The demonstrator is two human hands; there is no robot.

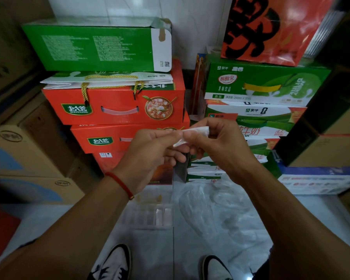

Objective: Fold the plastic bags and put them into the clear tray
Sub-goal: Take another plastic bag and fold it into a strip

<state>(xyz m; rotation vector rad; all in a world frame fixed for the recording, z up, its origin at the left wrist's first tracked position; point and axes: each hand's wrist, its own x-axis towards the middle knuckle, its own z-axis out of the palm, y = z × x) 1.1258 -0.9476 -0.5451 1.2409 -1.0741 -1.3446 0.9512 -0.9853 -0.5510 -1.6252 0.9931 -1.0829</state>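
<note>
Stacked red boxes point(117, 106) and green boxes point(259, 85) stand against the wall, and below them on the pale floor point(49, 223) lie loose plastic bags point(214, 205), just right of the clear tray point(150, 215). Above the tray, the left hand point(150, 156) and right hand point(222, 146) meet in mid-air, their fingers pinching a small folded white bag point(192, 135) between them. Two black-and-white shoes point(117, 263) show nearer than the tray.

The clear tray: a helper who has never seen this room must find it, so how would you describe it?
Start at the stacked red boxes. On the pale floor before them lies the clear tray, under the left wrist. Unlike the loose plastic bags to its right, it is rigid with ribbed compartments.
</note>
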